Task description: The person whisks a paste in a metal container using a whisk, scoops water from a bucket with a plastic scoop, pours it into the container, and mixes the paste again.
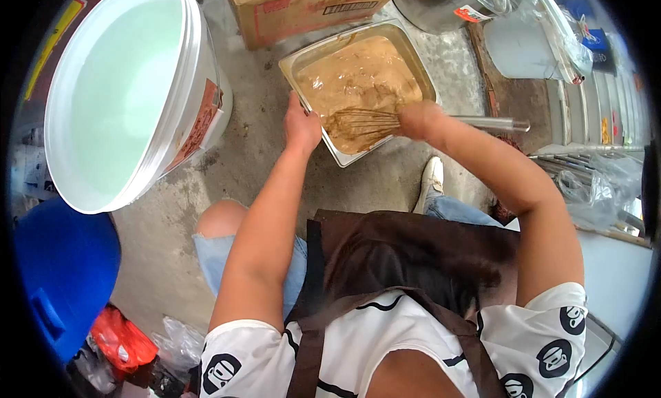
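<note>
A rectangular metal pan (421,66) holds a thick, light brown mixture (358,71) with a wet, lumpy surface. My left hand (303,127) is closed on the pan's left rim, near its corner. In my right hand (418,120) is a large wire whisk (368,123), gripped where the wires meet the metal handle. The handle points out to the right past my wrist, and the wire end lies in the mixture at the pan's near side. Some of the wires are covered by the mixture.
A big white bucket (196,98) with pale liquid stands at left, above a blue plastic container (65,274). Behind the pan is a cardboard box (310,12). A metal pot (434,9) and a translucent tub (520,50) are at upper right. Plastic bags (124,339) lie lower left.
</note>
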Tool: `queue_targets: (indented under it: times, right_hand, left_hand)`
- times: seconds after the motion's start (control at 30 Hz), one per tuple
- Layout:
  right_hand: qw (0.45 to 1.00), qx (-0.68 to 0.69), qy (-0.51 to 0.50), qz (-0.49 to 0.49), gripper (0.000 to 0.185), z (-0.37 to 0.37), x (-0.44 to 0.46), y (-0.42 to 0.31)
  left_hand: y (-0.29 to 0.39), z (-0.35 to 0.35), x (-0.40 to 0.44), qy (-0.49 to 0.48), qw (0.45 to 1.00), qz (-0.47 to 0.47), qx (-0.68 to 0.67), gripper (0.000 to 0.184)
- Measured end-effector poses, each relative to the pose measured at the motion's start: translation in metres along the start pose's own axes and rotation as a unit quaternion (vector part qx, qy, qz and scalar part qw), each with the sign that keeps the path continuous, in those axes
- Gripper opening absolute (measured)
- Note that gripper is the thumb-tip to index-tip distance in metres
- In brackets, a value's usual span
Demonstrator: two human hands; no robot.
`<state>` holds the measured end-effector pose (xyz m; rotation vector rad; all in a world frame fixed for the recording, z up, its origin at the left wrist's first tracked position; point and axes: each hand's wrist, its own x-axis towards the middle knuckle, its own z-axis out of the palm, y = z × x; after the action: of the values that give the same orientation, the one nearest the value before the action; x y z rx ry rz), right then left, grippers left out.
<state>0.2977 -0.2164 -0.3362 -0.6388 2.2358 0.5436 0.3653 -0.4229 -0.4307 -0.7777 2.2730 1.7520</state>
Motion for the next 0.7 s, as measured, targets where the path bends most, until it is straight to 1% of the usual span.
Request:
queue_targets:
  times: [0.03, 0.07, 0.13, 0.17, 0.23, 0.27, 0.33, 0.37, 0.4, 0.47, 0.5, 0.53, 0.6, 0.67, 0.7]
  right_hand:
    - [0.999, -0.026, -0.016, 0.032, 0.024, -0.014, -0.005, -0.003]
    - [0.999, -0.026, -0.017, 0.029, 0.024, -0.011, -0.001, 0.003]
    - [0.995, -0.068, 0.007, 0.078, 0.020, -0.006, 0.008, 0.029]
    - [0.995, -0.070, 0.005, 0.073, 0.020, -0.004, 0.011, 0.040]
    - [0.991, -0.093, 0.018, 0.098, 0.019, -0.005, 0.007, 0.058]
    - [0.991, -0.093, 0.016, 0.097, 0.019, -0.003, 0.005, 0.065]
    - [0.993, -0.086, 0.045, 0.070, 0.018, 0.002, 0.002, 0.075]
    - [0.993, -0.062, 0.046, 0.087, 0.024, 0.010, -0.001, 0.076]
    - [0.994, -0.062, 0.042, 0.083, 0.024, 0.014, -0.001, 0.077]
    - [0.995, 0.041, 0.006, 0.091, 0.037, 0.025, -0.006, 0.078]
    - [0.995, 0.043, 0.000, 0.090, 0.037, 0.021, -0.013, 0.072]
    - [0.979, 0.166, -0.056, 0.100, 0.040, 0.010, -0.023, 0.061]
    - [0.945, 0.286, -0.112, 0.112, 0.043, 0.007, -0.029, 0.040]
    - [0.910, 0.357, -0.154, 0.141, 0.046, 0.012, -0.028, 0.021]
    - [0.910, 0.355, -0.155, 0.144, 0.046, 0.011, -0.027, 0.010]
  left_hand:
    - [-0.002, -0.001, 0.002, -0.012, 1.000, 0.007, 0.018, 0.061]
    - [-0.004, 0.000, 0.004, -0.011, 1.000, 0.004, 0.019, 0.061]
    - [-0.008, 0.003, 0.005, 0.033, 0.997, 0.039, 0.052, 0.061]
    - [-0.008, 0.003, 0.004, 0.035, 0.997, 0.035, 0.052, 0.061]
    - [0.011, -0.005, -0.002, -0.022, 0.999, -0.041, 0.006, 0.060]
    - [0.006, -0.002, -0.001, -0.023, 0.999, -0.044, 0.006, 0.060]
    - [-0.004, 0.003, 0.005, 0.003, 0.999, 0.007, 0.033, 0.060]
    - [-0.009, 0.005, 0.009, 0.005, 0.999, 0.003, 0.034, 0.060]
    - [-0.009, 0.005, 0.009, 0.006, 0.999, -0.003, 0.034, 0.060]
    - [-0.009, 0.005, 0.007, -0.002, 0.999, -0.016, 0.038, 0.059]
    - [-0.009, 0.005, 0.007, 0.000, 0.999, 0.000, 0.039, 0.059]
    - [-0.011, 0.005, 0.008, 0.002, 0.999, 0.017, 0.040, 0.058]
    - [-0.013, 0.006, 0.010, -0.001, 0.999, 0.012, 0.052, 0.057]
    - [-0.013, 0.006, 0.008, -0.001, 0.998, 0.009, 0.058, 0.057]
    - [-0.012, 0.006, 0.007, 0.003, 0.999, 0.015, 0.041, 0.057]
